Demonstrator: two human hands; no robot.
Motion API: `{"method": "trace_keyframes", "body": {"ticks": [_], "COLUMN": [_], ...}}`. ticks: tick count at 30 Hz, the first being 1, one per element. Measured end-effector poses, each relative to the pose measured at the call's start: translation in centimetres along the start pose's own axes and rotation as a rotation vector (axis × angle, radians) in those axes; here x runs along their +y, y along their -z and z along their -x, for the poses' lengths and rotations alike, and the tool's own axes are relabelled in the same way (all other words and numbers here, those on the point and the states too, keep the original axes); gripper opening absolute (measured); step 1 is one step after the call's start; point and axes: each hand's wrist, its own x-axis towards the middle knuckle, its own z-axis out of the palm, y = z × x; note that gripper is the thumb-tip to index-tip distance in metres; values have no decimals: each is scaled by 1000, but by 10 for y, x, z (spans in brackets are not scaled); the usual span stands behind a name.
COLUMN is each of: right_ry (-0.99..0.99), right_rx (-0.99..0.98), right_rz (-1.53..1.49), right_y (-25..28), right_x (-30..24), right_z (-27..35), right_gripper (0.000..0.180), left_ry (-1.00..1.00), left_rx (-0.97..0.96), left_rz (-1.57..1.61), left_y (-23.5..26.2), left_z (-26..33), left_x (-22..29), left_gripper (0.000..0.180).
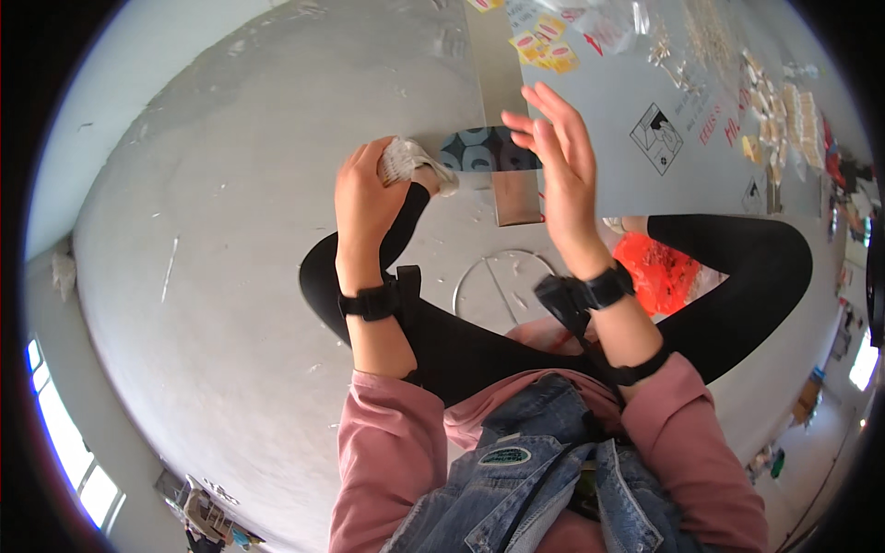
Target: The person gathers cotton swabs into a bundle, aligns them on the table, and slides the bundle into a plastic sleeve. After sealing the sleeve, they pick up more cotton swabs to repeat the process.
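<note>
My left hand (362,189) is bent at the wrist with its fingers curled. It overlaps the white textured shoe (403,160) on my left foot in this view. Its fingertips are turned away, so what they hold, if anything, is hidden. My right hand (564,161) is raised, its fingers stretched out and apart, with nothing visible in them. Just left of it lies a dark strip with a pattern of round shapes (475,149); the strip's right end reaches behind or against the fingers, and I cannot tell whether they touch.
A grey printed board (608,166) extends at upper right. It bears yellow packets (546,46), clear plastic bags (613,23) and rows of small pale pieces (779,115). A brown cardboard strip (518,198) runs by its left edge. An orange-red bag (654,272) sits between my legs (737,249).
</note>
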Motion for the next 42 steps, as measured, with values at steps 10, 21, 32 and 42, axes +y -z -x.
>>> {"method": "trace_keyframes", "body": {"ticks": [10,21,32,42], "right_ry": [-177,-70,347,313], "right_rx": [-481,-90,99,78], "right_rz": [74,130,473,567], "right_y": [77,117,116,121], "right_x": [-143,-95,-17,2], "right_z": [89,96,59,54], "right_gripper": [23,13,2,10], "left_ry": [175,122,234,189], "left_rx": [-769,-671,-189,-156], "left_rz": [1428,1071,894,871], "left_y": [24,-40,-96,-128], "left_z": [83,73,42,37], "left_x": [193,219,184,162], "left_gripper": [89,39,30,21]}}
